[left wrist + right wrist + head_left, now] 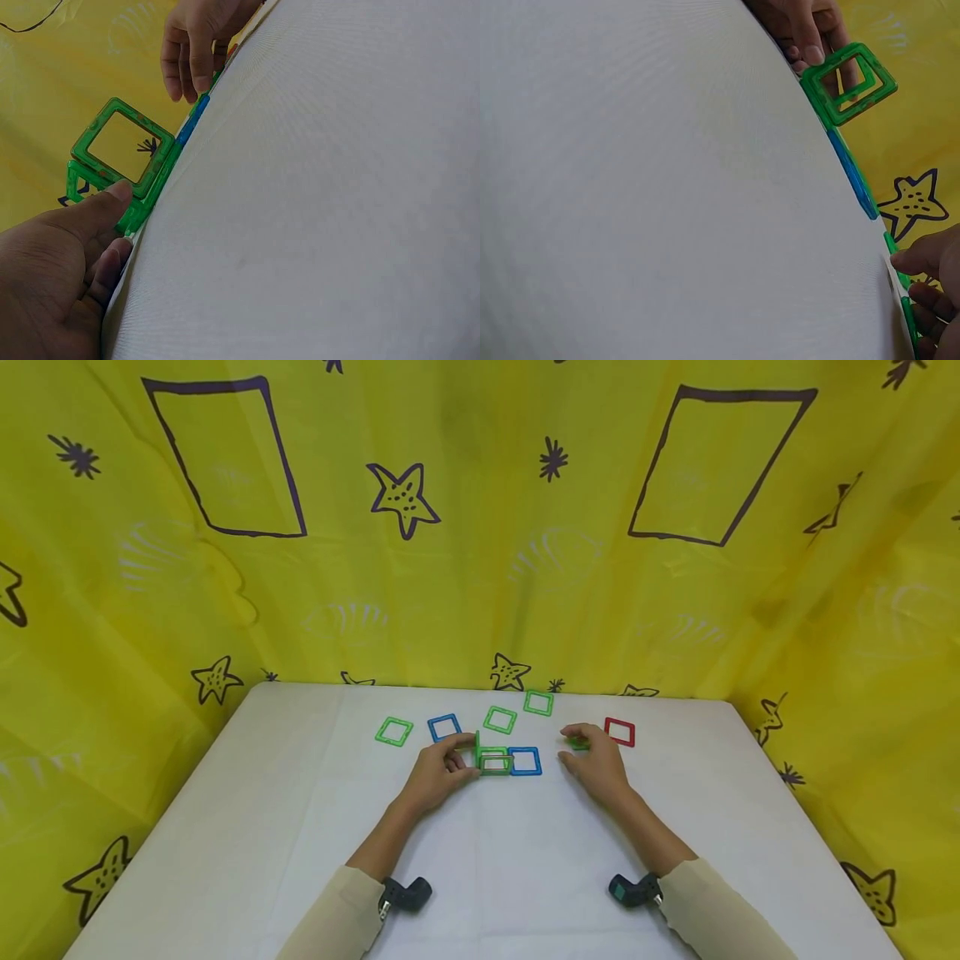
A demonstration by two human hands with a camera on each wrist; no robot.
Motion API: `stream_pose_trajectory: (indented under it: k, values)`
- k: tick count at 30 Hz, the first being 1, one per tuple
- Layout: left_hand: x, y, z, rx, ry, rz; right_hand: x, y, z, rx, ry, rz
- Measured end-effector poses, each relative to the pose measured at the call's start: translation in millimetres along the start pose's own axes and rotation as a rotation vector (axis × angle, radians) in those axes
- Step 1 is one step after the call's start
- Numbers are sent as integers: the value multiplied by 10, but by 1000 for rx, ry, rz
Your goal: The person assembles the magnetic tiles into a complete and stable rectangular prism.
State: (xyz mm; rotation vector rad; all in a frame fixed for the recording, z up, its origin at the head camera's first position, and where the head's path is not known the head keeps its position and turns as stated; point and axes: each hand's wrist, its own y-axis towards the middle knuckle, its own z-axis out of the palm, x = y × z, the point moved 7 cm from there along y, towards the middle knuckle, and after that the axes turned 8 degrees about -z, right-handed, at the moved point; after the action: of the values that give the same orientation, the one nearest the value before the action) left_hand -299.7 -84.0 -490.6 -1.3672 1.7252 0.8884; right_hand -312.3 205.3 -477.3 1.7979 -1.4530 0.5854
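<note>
In the head view, my left hand (438, 772) holds the left side of a small build of green magnetic square tiles. One green tile (477, 750) stands upright at the fingertips. Another upright green tile (154, 169) has my left thumb against its lower corner in the left wrist view. A flat blue tile (537, 762) adjoins the build on the right. My right hand (600, 768) is over a loose green tile (577, 743), thumb and forefinger apart. That tile is partly hidden by the fingers.
Loose square tiles lie at the back of the white table (225, 860): green (393, 720), blue (444, 717), green (500, 707), green (538, 692) and red (633, 733). A yellow patterned curtain (465, 593) hangs behind and at both sides.
</note>
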Motion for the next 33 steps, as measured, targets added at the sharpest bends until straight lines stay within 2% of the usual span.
stream_pose_trajectory:
  k: [12, 18, 28, 33]
  values:
    - [-18, -22, -36, -8, -3, 19, 99, -61, 69, 37, 37, 7]
    - [-17, -12, -26, -6, -7, 21, 76, 1, 7, 29, -22, -27]
    - [-20, -4, -16, -11, -7, 22, -41, 93, -94, 113, -135, -45]
    - [-21, -8, -7, -6, -8, 11, -69, 87, -133, 148, -142, -43]
